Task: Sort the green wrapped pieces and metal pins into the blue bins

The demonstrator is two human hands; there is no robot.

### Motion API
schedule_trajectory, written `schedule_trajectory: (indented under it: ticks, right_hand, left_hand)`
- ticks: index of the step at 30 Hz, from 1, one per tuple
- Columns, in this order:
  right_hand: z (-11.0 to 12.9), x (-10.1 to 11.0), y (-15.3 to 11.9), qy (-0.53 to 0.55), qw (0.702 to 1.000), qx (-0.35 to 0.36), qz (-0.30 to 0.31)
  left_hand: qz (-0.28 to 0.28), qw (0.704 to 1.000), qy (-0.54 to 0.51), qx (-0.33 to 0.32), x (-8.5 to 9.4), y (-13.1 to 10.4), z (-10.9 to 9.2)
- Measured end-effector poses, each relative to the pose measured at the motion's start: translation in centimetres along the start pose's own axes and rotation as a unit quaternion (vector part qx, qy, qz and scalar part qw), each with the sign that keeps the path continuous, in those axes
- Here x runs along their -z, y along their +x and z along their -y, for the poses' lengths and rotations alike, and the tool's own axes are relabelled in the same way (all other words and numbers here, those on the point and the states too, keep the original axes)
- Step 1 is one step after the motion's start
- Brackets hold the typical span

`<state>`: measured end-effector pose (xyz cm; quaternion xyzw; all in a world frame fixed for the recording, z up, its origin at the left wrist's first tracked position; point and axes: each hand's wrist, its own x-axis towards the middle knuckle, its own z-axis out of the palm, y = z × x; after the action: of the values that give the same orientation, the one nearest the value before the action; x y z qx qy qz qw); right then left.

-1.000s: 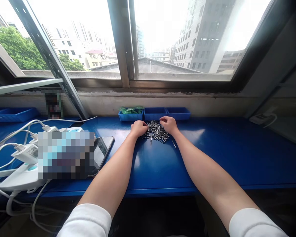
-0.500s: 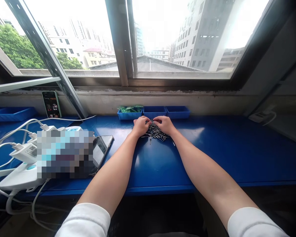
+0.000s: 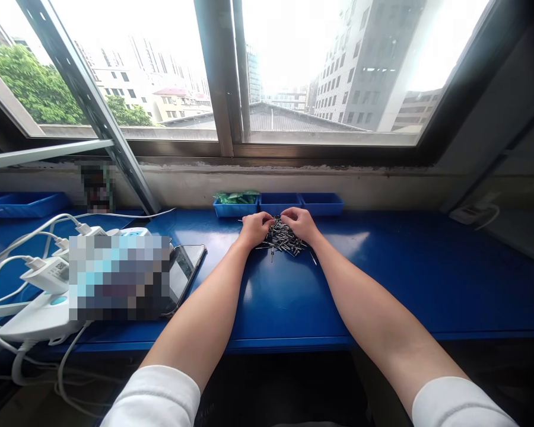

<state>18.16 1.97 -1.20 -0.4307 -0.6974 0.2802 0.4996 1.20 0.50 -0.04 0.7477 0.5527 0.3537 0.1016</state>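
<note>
A heap of small, slim metal pieces (image 3: 285, 239), dark and silvery like pins or rivets, lies loose on the blue tabletop (image 3: 289, 302). At the heap's left side, my left hand (image 3: 253, 229) is closed, thumb and fingers pinched together over the pieces. Opposite it, my right hand (image 3: 301, 223) is closed too, its fingertips curled down at the far edge of the heap. The two hands are close together with a narrow gap between them. Whatever the fingertips hold is too small or hidden to make out. A few single pieces lie apart at the heap's near edge.
Behind the hands stand a blue bin holding green plastic bags (image 3: 235, 199) and two more blue bins (image 3: 323, 203). To the left are a phone (image 3: 187, 267), a white power strip (image 3: 40, 317) with plugs and cables, and a metal shelf post (image 3: 129, 166). A window fills the back.
Both hands stay over the heap. My right fingertips have drawn very slightly away from the left ones, and the whole view has shifted a little.
</note>
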Motion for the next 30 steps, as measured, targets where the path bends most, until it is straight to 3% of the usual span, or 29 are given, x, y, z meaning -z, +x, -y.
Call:
schedule_trajectory:
  ticks: [7,17,22,27,30]
  right_hand:
    - [0.1,0.3,0.1,0.061,0.997,-0.038,-0.011]
    - [-2.1,2.5,1.7,0.046,0.966,-0.090,-0.236]
    - [-2.4,3.4,1.6,0.110,0.963,-0.135,-0.208]
    - [-3.1,3.2,1.6,0.041,0.967,-0.107,-0.227]
    - [-2.9,2.7,1.5,-0.021,0.978,-0.081,-0.192]
  left_hand:
    - [-0.013,1.000,-0.013,-0.012,-0.3,0.1,0.3]
    - [-0.087,0.994,0.031,0.060,-0.3,0.7,1.4]
    - [-0.084,0.992,0.041,0.082,-0.2,0.8,1.5]
    - [-0.058,0.989,0.051,0.123,0.0,0.9,1.8]
    - [-0.020,0.988,0.062,0.142,-0.2,1.0,2.4]
